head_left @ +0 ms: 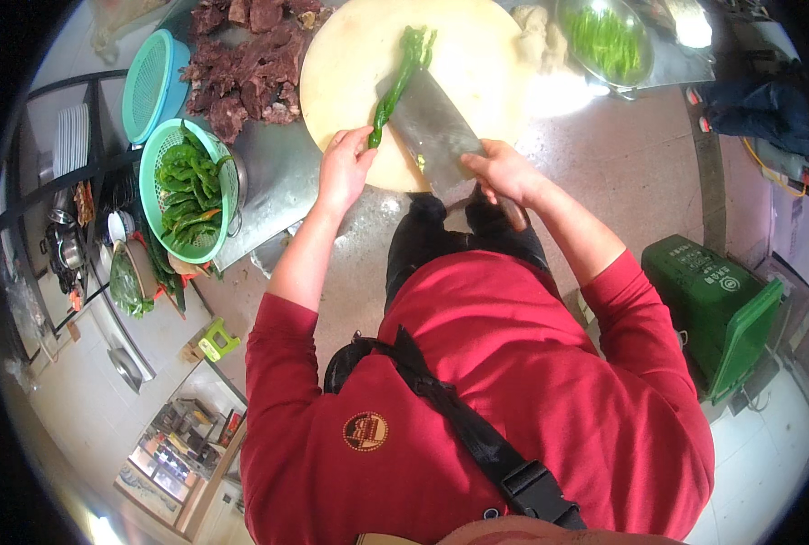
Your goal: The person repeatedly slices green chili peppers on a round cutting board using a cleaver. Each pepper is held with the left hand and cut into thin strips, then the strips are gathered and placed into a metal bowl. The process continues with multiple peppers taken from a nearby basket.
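Observation:
A long, wrinkled green pepper [390, 102] lies on the round pale cutting board [345, 68]. Its far end looks split or cut, with pale insides showing. My left hand [345, 169] pinches the near end of this pepper at the board's front left. In my right hand [503, 173] is the wooden handle of a broad cleaver [443, 127]. The cleaver's blade rests low over the board, its edge right alongside the pepper. Small yellowish bits stick to the blade near my side. My right fingers wrap the handle and partly hide it.
Left of the board stand a mint-green basket [150, 191] of whole green peppers and a blue basket [130, 100]. Dark red meat chunks [250, 68] lie behind them. A metal bowl [641, 75] of cut green pepper sits far right; a green bin [686, 300] stands on the floor.

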Demonstrator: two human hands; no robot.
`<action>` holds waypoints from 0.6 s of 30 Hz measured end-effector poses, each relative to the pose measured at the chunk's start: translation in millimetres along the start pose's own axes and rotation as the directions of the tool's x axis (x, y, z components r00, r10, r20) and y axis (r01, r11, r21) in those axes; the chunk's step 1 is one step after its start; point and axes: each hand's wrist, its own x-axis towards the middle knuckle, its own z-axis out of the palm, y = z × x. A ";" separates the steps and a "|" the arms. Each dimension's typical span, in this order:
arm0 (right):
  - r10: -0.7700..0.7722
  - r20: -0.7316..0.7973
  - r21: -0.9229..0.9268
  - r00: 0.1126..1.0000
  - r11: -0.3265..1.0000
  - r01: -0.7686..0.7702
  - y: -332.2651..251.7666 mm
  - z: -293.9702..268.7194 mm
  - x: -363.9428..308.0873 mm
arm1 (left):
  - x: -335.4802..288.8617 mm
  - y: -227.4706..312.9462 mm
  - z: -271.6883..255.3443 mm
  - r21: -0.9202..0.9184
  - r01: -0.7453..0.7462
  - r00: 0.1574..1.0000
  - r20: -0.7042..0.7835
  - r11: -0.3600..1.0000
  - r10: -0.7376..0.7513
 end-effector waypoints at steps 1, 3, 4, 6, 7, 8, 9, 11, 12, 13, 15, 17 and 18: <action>0.005 -0.003 -0.014 1.000 1.000 -0.005 -0.6 0.6 -1.2 | -5.4 -0.2 1.9 -0.009 -0.005 1.000 -0.030 1.000 0.005; 0.019 0.022 -0.073 1.000 0.997 -0.017 -1.4 3.5 -5.9 | -11.9 -1.5 6.1 -0.018 0.010 0.998 -0.068 1.000 -0.011; 0.026 0.043 -0.120 0.999 0.993 -0.021 -1.8 4.4 -9.0 | -12.3 -2.4 8.9 -0.022 0.025 0.997 -0.076 0.999 -0.027; 0.038 0.076 -0.164 0.996 0.986 -0.026 -1.3 6.4 -16.4 | -12.1 -5.2 12.5 -0.051 0.054 0.995 -0.080 0.997 -0.058; 0.040 0.089 -0.160 0.995 0.987 -0.026 -1.0 7.0 -20.0 | -11.3 -6.7 12.8 -0.073 0.068 0.994 -0.078 0.995 -0.074; 0.056 0.109 -0.163 0.992 0.986 -0.038 -0.6 7.7 -23.3 | -10.8 -8.2 12.3 -0.093 0.078 0.993 -0.084 0.993 -0.086; 0.044 0.105 -0.154 0.993 0.988 -0.028 -0.3 7.4 -26.5 | -10.0 -9.4 11.6 -0.102 0.083 0.993 -0.078 0.991 -0.091; 0.065 0.148 -0.166 0.987 0.985 -0.040 0.5 8.5 -31.0 | -8.9 -11.2 9.8 -0.116 0.076 0.994 -0.070 0.990 -0.085; 0.068 0.161 -0.172 0.985 0.984 -0.039 0.8 9.8 -32.5 | -7.5 -11.9 9.5 -0.137 0.094 0.992 -0.066 0.986 -0.103; 0.082 0.159 -0.181 0.984 0.982 -0.052 1.0 11.9 -33.5 | -6.7 -12.6 9.8 -0.160 0.102 0.992 -0.054 0.982 -0.112; 0.110 0.114 -0.223 0.987 0.971 -0.082 0.0 15.9 -35.5 | -5.7 -14.0 11.8 -0.202 0.133 0.989 -0.031 0.970 -0.142; 0.093 0.124 -0.191 0.988 0.979 -0.068 -3.2 14.4 -41.4 | -6.1 -15.5 13.2 -0.243 0.150 0.986 -0.028 0.958 -0.161; 0.088 0.118 -0.183 0.989 0.981 -0.066 -5.2 13.2 -45.6 | -6.3 -16.3 12.6 -0.201 0.168 0.984 -0.018 0.965 -0.175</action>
